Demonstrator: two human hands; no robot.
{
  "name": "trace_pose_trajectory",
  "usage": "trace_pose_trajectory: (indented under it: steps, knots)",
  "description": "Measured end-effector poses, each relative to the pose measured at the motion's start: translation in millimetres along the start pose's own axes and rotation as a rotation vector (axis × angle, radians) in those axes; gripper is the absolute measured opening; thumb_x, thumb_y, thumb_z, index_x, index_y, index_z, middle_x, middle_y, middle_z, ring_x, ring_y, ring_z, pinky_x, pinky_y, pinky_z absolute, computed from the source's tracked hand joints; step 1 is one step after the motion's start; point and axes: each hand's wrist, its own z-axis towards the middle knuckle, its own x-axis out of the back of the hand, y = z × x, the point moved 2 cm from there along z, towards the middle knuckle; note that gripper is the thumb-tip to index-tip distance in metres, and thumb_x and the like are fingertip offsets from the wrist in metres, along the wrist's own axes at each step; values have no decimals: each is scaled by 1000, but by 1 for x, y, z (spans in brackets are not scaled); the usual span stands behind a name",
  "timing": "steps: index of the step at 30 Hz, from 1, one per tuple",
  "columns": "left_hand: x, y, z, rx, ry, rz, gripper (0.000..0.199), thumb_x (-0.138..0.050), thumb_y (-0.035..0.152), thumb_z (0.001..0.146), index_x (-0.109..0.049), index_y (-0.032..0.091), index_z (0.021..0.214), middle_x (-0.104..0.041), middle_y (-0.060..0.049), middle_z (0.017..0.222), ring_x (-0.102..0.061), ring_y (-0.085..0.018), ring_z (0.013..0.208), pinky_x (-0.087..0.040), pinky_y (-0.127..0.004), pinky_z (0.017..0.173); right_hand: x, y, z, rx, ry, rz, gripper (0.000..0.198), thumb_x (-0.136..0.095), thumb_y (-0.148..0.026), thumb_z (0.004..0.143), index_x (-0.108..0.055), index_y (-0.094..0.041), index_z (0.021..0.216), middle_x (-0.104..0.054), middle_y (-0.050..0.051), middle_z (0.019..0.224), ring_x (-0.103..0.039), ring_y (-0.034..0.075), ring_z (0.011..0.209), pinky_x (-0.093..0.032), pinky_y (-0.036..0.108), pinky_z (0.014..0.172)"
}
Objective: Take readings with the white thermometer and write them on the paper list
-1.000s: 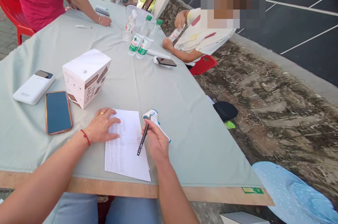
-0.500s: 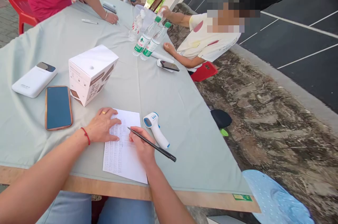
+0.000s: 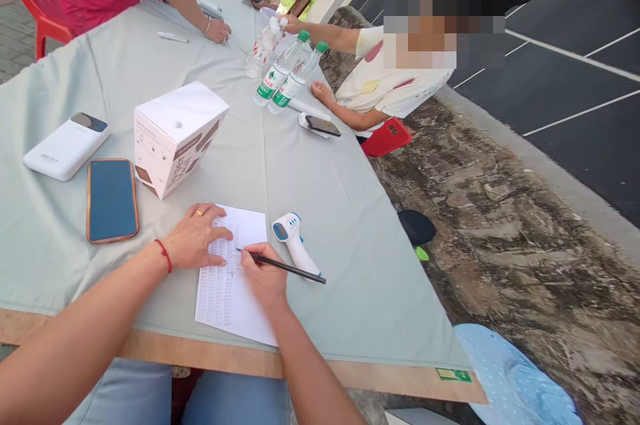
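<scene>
A sheet of paper (image 3: 237,308) covered in columns of handwriting lies on the cloth in front of me. My left hand (image 3: 200,238) rests on its upper left part, fingers spread, with a ring and a red string at the wrist. In my right hand (image 3: 265,277) is a black pen (image 3: 295,269), pinched near its point, and the tip meets the paper close to my left fingertips. Just right of the sheet lies a white and blue infrared thermometer (image 3: 295,245); the pen's back end crosses over its handle.
Around the paper are a white box (image 3: 177,138), a phone (image 3: 113,201) and a power bank (image 3: 67,145). Water bottles (image 3: 287,78) and another phone (image 3: 323,125) stand or lie farther off. Other people sit or lean at the cloth-covered table (image 3: 340,305), one reaching behind the bottles.
My right hand has moved slightly left and the pen tip has come down onto the paper, with the pen lying flatter. The person opposite has drawn the raised hand left behind the bottles.
</scene>
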Motion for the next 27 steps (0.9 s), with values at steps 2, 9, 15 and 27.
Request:
trace_pose_trajectory:
  steps: [2, 9, 15, 27]
  knots:
    - [0, 1, 0, -23, -20, -7, 38, -80, 42, 70, -71, 29, 104, -44, -10, 129, -36, -34, 127, -31, -54, 108, 0, 0, 0, -6, -13, 2, 18, -59, -36, 73, -62, -19, 69, -60, 1, 64, -53, 16, 58, -45, 27, 56]
    - [1, 1, 0, -23, -63, -13, 33, -78, 41, 72, -72, 30, 102, -44, -10, 130, -36, -34, 127, -30, -54, 109, -1, -2, 0, -30, -28, -4, 20, -59, -38, 72, -62, -18, 69, -61, 1, 65, -53, 15, 57, -45, 27, 54]
    - [1, 1, 0, -25, -59, -10, 34, -78, 42, 72, -72, 30, 103, -45, -9, 128, -37, -33, 126, -30, -53, 109, -2, -4, 1, -14, -41, -17, 20, -59, -38, 72, -62, -19, 69, -61, 1, 64, -53, 15, 56, -45, 26, 54]
    - [1, 1, 0, -32, -51, -4, 33, -78, 41, 72, -72, 30, 102, -45, -9, 128, -38, -31, 124, -31, -53, 108, -2, -5, 0, -11, -50, -28, 20, -58, -38, 73, -60, -19, 69, -60, 0, 63, -52, 15, 56, -45, 26, 54]
